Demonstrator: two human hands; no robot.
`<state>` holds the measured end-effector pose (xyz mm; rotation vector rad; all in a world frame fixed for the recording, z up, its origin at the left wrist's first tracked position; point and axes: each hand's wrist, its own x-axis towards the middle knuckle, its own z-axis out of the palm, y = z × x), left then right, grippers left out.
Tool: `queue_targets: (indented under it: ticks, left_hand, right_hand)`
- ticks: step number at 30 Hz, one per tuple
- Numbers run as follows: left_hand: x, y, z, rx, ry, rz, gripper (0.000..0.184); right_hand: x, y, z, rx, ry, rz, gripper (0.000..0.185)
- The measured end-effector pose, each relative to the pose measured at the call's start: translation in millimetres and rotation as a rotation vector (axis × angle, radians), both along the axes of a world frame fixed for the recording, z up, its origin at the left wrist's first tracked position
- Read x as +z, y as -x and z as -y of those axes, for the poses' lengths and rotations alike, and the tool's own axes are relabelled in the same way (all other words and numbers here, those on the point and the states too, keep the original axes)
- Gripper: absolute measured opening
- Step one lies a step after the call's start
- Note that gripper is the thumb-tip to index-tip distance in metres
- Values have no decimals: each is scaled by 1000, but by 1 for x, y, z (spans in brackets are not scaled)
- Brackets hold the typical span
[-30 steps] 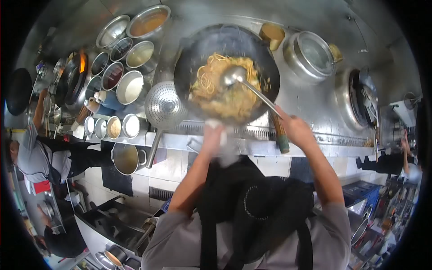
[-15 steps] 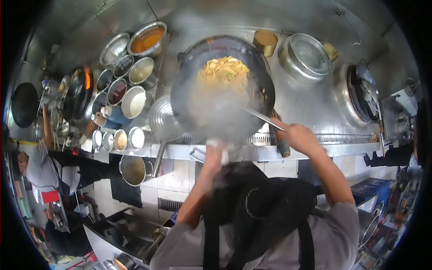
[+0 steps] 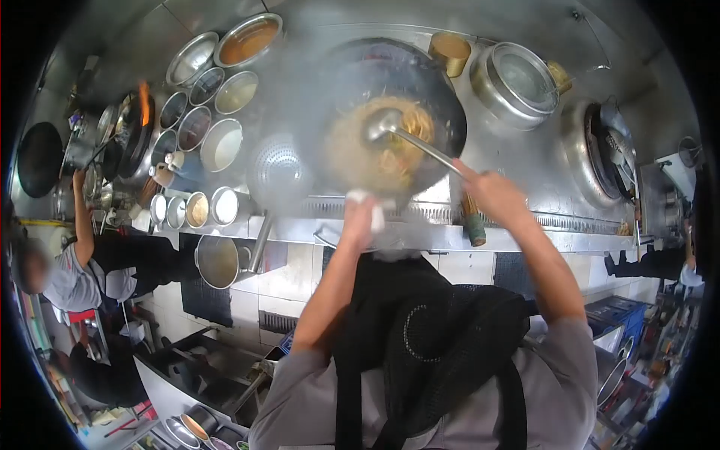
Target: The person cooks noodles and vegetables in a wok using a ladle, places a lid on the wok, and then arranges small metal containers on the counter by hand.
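Observation:
Steam drifts over a large black wok (image 3: 448, 112) that holds noodles (image 3: 416, 124) in light brown sauce. My right hand (image 3: 493, 196) is closed round the handle of a metal ladle (image 3: 384, 124), whose bowl rests among the noodles. At the wok's near edge my left hand (image 3: 361, 223) is wrapped round a white cloth (image 3: 376, 217); the wok's rim there is hidden by the cloth and steam. A perforated strainer (image 3: 279, 169) lies left of the wok, blurred by steam.
Several bowls and pots of sauces, including a white one (image 3: 222, 145), stand at the left. A lidded steel pot (image 3: 517, 82) and a tin (image 3: 450, 52) are at the right. A green-handled brush (image 3: 473, 225) lies by the counter edge. A co-worker (image 3: 79, 274) stands far left.
The noodles, bunched at the wok's far side half a second ago, are spread out again. The ladle has moved up and emerged from the steam, which has shifted left over the strainer.

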<state>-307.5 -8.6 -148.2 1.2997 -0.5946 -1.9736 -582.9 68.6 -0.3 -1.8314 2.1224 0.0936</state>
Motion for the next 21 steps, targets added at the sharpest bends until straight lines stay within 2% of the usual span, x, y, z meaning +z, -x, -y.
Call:
queue_targets:
  ticks: [1, 2, 4, 5, 6, 8, 9, 10, 11, 13, 14, 15, 16, 17, 19, 20, 21]
  left_hand:
    - [8, 9, 17, -116, -13, 131, 36]
    - [-4, 6, 12, -149, 8, 147, 41]
    - [-26, 0, 4, -215, 52, 181, 52]
    - [-21, -5, -27, 4, 44, 60, 57]
    - [-15, -12, -39, -41, 216, -15, 68]
    - [-14, -10, -34, -24, 319, 16, 55]
    - [-20, -15, -29, -30, 287, 30, 55]
    - [-28, -12, 2, -388, 665, 479, 46]
    - [-37, -9, 19, -747, 1037, 929, 38]
    - [-49, -10, 14, -664, 1001, 834, 32]
    - [-46, -5, 5, -469, 504, 392, 31]
    - [-26, 2, -4, -82, 42, 19, 29]
    - [-23, 5, -30, 103, 146, -28, 26]
    - [-11, 12, -31, 102, 244, 4, 25]
    - [-34, 8, -30, 19, 241, 52, 24]
    - [-62, 3, -11, -54, 161, 53, 24]
    - [-56, 7, 6, -114, 121, -17, 21]
  right_hand:
    - [-35, -9, 11, 24, 10, 0, 52]
    - [-52, -12, 17, 50, 27, -5, 51]
    - [-33, 2, -3, 82, 69, 50, 51]
    - [-13, 15, -17, 85, -4, 17, 51]
    - [4, 26, -26, 83, -76, -12, 51]
    - [10, 32, -20, 64, -129, -52, 51]
    - [-4, 21, -11, 53, -33, -15, 51]
    - [-20, 13, 4, 41, 85, 11, 51]
    - [-59, 10, 19, 92, 120, -18, 53]
    - [-51, -4, 7, 95, 111, 36, 54]
    - [-42, -6, 1, 95, 102, 87, 55]
    - [-32, 8, -12, 118, 69, 90, 55]
    - [-33, 24, -19, 112, 84, 82, 55]
    - [-38, 41, -24, 94, 106, 71, 55]
    - [-43, 42, -22, 27, 125, 89, 51]
    - [-49, 29, -24, 25, 105, 102, 51]
    - [-52, 18, -18, -25, 168, 122, 49]
